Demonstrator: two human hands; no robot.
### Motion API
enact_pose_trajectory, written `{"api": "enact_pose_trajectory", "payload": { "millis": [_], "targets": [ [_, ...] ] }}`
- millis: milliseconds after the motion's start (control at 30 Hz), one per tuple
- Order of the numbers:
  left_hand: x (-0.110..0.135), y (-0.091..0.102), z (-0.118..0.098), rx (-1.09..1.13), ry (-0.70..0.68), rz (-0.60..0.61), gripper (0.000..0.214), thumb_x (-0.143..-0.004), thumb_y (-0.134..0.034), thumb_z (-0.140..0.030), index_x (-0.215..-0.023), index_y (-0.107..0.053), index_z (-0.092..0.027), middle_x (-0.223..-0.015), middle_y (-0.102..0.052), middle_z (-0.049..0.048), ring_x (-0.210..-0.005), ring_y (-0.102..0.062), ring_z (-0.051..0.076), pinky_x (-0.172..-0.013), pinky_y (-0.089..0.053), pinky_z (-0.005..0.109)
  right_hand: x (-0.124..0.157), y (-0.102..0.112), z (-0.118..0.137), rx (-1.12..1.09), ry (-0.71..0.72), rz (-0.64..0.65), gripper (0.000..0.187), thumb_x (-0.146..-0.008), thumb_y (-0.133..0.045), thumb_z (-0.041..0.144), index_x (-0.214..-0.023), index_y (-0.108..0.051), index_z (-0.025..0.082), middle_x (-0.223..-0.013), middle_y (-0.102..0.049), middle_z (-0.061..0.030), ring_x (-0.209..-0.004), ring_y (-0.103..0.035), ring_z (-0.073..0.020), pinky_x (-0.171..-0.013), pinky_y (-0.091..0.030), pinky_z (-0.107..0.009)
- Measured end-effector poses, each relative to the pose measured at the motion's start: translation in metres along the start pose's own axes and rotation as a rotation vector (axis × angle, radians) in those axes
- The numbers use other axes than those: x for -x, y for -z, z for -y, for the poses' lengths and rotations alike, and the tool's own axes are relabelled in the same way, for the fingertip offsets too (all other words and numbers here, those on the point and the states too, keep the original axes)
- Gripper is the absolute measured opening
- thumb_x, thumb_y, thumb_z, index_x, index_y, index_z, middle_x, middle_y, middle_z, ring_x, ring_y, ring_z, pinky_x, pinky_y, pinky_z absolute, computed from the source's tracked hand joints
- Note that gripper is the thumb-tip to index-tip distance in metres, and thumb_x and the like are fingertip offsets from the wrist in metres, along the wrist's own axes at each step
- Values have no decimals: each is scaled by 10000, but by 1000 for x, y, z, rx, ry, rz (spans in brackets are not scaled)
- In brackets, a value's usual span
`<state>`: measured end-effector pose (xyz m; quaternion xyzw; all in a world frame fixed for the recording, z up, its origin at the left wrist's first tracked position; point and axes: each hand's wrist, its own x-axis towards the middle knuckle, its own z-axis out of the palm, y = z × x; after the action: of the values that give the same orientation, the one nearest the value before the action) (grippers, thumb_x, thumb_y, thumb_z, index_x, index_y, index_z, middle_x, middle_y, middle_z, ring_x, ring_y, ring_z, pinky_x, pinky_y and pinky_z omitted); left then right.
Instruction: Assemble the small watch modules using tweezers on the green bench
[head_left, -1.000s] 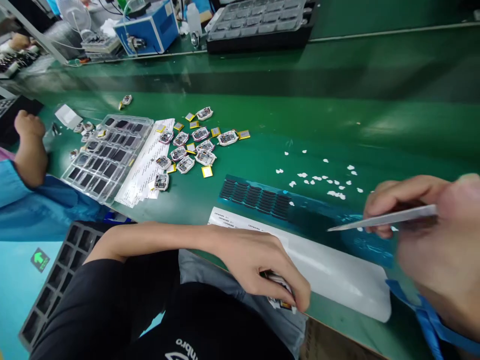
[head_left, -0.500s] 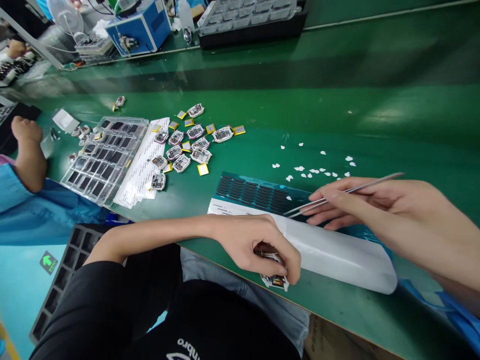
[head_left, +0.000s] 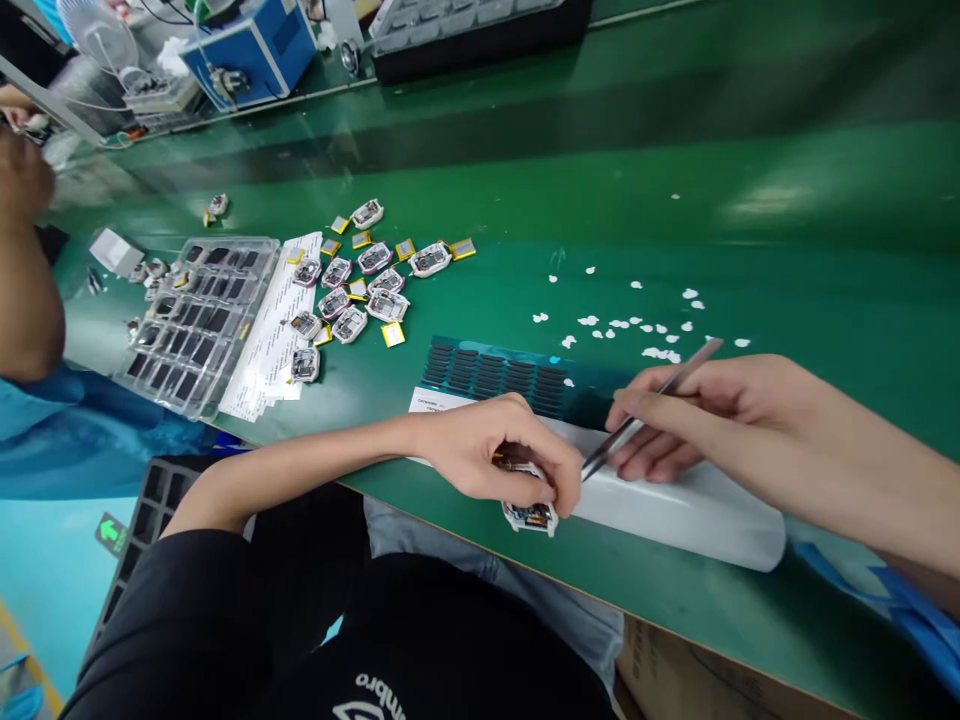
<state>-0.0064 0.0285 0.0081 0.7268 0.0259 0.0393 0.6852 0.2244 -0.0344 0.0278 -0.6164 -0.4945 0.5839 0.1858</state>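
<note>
My left hand (head_left: 502, 450) is closed round a small white device housing (head_left: 531, 517) with a circuit board showing inside, close to the table's front edge. In my right hand (head_left: 675, 420) is a pair of metal tweezers (head_left: 649, 408), its tips pointing down and left, close beside the left fingers. Whether the tips hold anything is too small to tell. Beneath the hands lies a sheet of black adhesive strips (head_left: 491, 380) on a teal backing. A white paper sheet (head_left: 675, 517), curled along its length, covers the front part of it.
Several open housings (head_left: 386, 305) with yellow-edged batteries (head_left: 393, 334) lie left of centre. Farther left are printed sheets (head_left: 262, 350) and a clear tray (head_left: 202, 320) of dark parts. White scraps (head_left: 619, 323) are scattered behind the strips. A co-worker's arm (head_left: 26, 270) is at far left.
The tweezers have swung from over the black strips toward the housing, and their tips are closer together. My left hand still grips the housing. The co-worker's arm at left has risen.
</note>
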Motion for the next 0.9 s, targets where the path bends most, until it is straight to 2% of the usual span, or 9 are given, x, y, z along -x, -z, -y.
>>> {"api": "enact_pose_trajectory", "payload": {
  "millis": [133, 333, 633, 767, 900],
  "targets": [
    [0, 1, 2, 91, 3, -63, 76, -887, -683, -139, -826, -728, -141, -752, -735, 24, -571, -577, 69, -564, -460, 188, -4, -7, -6, 35, -9, 29, 594, -662, -695, 846, -625, -708, 254, -742, -779, -117, -691, -779, -281, -641, -676, -422],
    [-1, 1, 4, 98, 37, -87, 53, -880, -701, -149, -839, -734, -139, -789, -753, 37, -641, -622, 80, -621, -494, 189, -6, -4, -14, 50, 0, 29, 668, -675, -661, 923, -666, -730, 259, -825, -800, -130, -725, -785, -284, -671, -685, -444],
    [-3, 1, 2, 162, 64, -140, 23, -820, -722, -150, -809, -741, -147, -779, -766, 37, -650, -647, 97, -632, -520, 204, -6, -8, -3, 30, 73, 160, 620, -723, -723, 859, -684, -780, 243, -797, -793, -93, -639, -731, -209, -640, -659, -368],
    [-2, 1, 2, 121, 89, -119, 51, -807, -697, -131, -826, -740, -152, -772, -760, 26, -626, -622, 91, -599, -492, 204, -5, -5, -1, 37, 96, 183, 602, -709, -754, 854, -652, -780, 255, -845, -799, -87, -652, -725, -195, -634, -654, -345],
    [-1, 1, 4, 87, 103, -67, 86, -810, -679, -122, -859, -738, -161, -808, -769, 26, -657, -644, 98, -634, -519, 206, -5, 2, 1, 48, 72, 191, 626, -720, -735, 881, -694, -798, 259, -818, -796, -104, -702, -759, -225, -682, -682, -359]
  ]
}}
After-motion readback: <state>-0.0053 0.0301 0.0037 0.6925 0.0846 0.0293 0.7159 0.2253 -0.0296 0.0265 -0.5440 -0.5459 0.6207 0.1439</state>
